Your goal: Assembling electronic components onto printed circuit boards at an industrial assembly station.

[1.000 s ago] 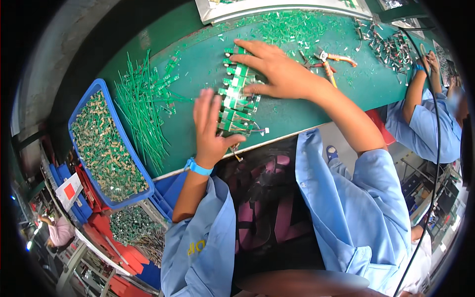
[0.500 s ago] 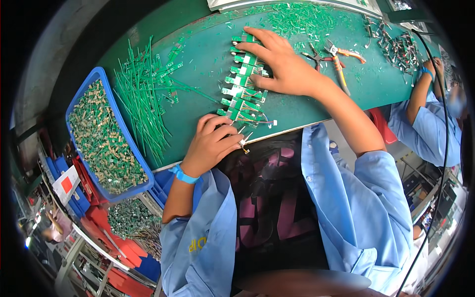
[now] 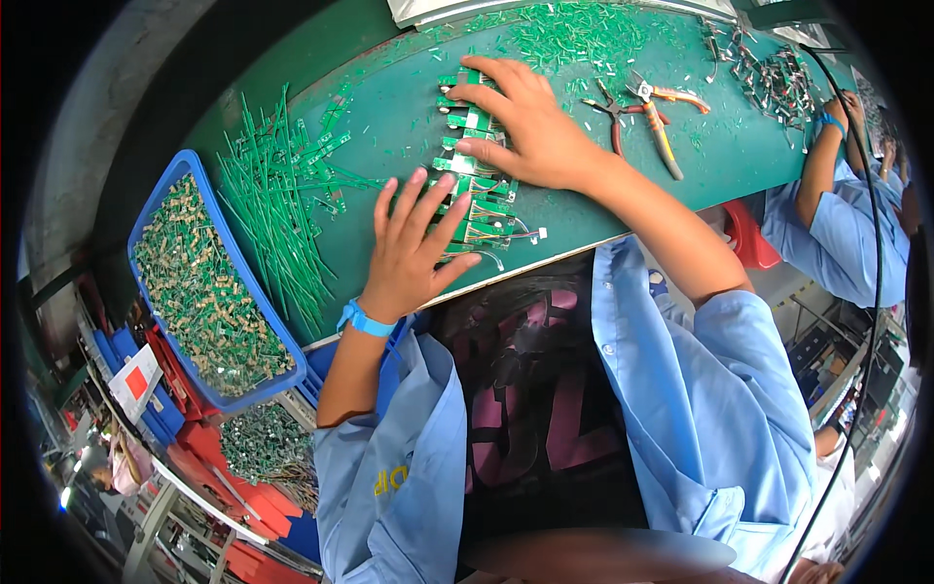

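A strip of green circuit boards [image 3: 474, 165] with white parts and thin wires lies on the green table in front of me. My right hand [image 3: 535, 127] rests on its far part, fingers spread along the boards and the thumb across the middle. The fingers of my left hand [image 3: 409, 243] are stretched apart over the strip's near left side, and nothing shows in them. Coloured wires end in a small white plug [image 3: 537, 235] at the strip's near right. Part of the strip is hidden under both hands.
Thin green board offcuts [image 3: 268, 214] lie to the left, beside a blue bin [image 3: 300, 362] full of small boards. Cutters with orange handles [image 3: 662, 136] and red-handled pliers [image 3: 616, 119] lie to the right. Green scraps [image 3: 574, 37] cover the far side; a co-worker's arm [image 3: 820, 175] is at right.
The small wired piece that my left hand held at the table edge is gone from it. That hand has moved up over the strip and opened. My right hand has shifted slightly left.
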The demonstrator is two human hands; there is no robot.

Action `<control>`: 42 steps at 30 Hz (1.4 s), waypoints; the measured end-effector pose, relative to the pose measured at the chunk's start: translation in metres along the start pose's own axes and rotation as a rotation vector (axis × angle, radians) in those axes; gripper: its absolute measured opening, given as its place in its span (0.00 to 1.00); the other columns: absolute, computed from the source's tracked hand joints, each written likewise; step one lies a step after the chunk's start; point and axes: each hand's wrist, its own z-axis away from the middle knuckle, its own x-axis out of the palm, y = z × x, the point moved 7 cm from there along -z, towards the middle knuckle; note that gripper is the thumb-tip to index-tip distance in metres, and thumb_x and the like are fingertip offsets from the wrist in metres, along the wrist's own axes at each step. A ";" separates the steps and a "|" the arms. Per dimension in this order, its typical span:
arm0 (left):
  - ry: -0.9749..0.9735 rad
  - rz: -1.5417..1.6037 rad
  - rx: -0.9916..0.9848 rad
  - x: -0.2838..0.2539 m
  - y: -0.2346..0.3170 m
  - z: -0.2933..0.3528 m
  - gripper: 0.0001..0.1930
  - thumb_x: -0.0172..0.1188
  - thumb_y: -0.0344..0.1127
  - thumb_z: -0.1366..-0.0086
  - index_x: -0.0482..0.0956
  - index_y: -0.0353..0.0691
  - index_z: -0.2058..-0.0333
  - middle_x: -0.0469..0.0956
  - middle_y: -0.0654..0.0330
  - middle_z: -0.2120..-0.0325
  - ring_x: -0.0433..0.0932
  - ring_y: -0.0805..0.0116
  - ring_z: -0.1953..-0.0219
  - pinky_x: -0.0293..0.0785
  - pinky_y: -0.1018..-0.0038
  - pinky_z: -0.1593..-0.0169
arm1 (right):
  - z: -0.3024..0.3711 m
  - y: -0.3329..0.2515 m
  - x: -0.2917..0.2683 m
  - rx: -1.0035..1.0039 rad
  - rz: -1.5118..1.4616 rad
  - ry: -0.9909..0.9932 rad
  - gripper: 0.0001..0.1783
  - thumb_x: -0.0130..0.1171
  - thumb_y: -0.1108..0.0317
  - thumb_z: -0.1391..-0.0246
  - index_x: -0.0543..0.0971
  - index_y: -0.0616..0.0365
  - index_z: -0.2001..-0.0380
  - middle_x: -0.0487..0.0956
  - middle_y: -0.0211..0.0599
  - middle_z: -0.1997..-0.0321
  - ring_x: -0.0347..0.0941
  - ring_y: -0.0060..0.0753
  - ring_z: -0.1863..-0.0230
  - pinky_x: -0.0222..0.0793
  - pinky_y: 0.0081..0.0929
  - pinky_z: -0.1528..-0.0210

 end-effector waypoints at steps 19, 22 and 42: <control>0.078 -0.035 0.121 0.041 0.041 0.021 0.19 0.75 0.38 0.32 0.87 0.55 0.43 0.81 0.67 0.33 0.74 0.57 0.25 0.47 0.36 0.17 | -0.042 0.005 0.029 -0.220 -0.144 -0.076 0.21 0.68 0.59 0.29 0.83 0.44 0.36 0.74 0.36 0.22 0.70 0.47 0.25 0.60 0.49 0.23; 0.065 -0.045 0.104 0.049 0.048 0.016 0.20 0.75 0.38 0.32 0.87 0.54 0.42 0.80 0.66 0.32 0.73 0.57 0.25 0.46 0.35 0.17 | -0.042 0.004 0.022 -0.189 -0.184 -0.021 0.21 0.68 0.60 0.29 0.83 0.45 0.36 0.74 0.38 0.22 0.70 0.48 0.24 0.61 0.48 0.22; 0.190 0.290 -0.441 0.035 -0.045 -0.081 0.40 0.62 0.44 0.20 0.58 0.33 0.19 0.48 0.38 0.15 0.41 0.31 0.14 0.46 0.42 0.16 | 0.034 0.021 0.020 0.644 -1.561 0.488 0.39 0.53 0.57 0.22 0.58 0.68 0.19 0.65 0.57 0.17 0.63 0.47 0.17 0.55 0.43 0.13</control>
